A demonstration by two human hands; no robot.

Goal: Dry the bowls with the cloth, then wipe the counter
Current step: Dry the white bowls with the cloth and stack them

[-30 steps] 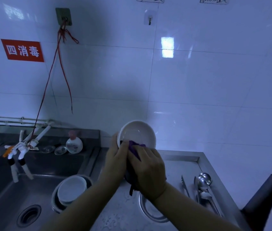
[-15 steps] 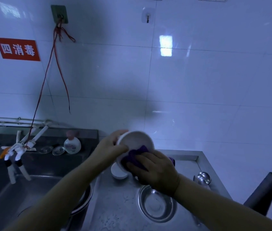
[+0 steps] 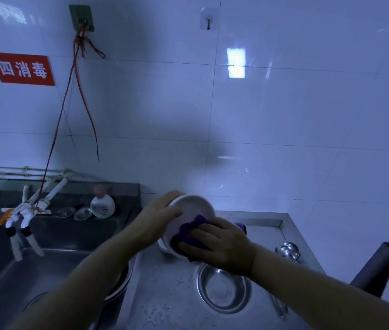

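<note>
White-tiled wall behind; steel table in front, wet and beaded with water, with sink to the left. Bowl, white, held tilted above the far part of the table, mouth turned toward the camera. Left hand curled round the bowl's left rim and back, gripping it. Right hand closed on purple cloth, pressing it against the bowl's lower inner wall and rim. Second white bowl partly hidden just behind and below the held one, resting on the table. Shallow steel dish on the table below the right hand. Steel ladles at the right edge. More dishes at the sink's near right corner, mostly hidden by the left forearm. Soap bottle and taps on the far left ledge.

Step in hand, judged: drying of the held bowl, first part of the task. Counter wipe not yet begun, water visible across the table. Next move likely calls for sweeping the cloth round the remaining inner wall while turning the bowl in the left hand, then setting it down dry, away from the wet patch. Number of bowls left to dry not clear.
</note>
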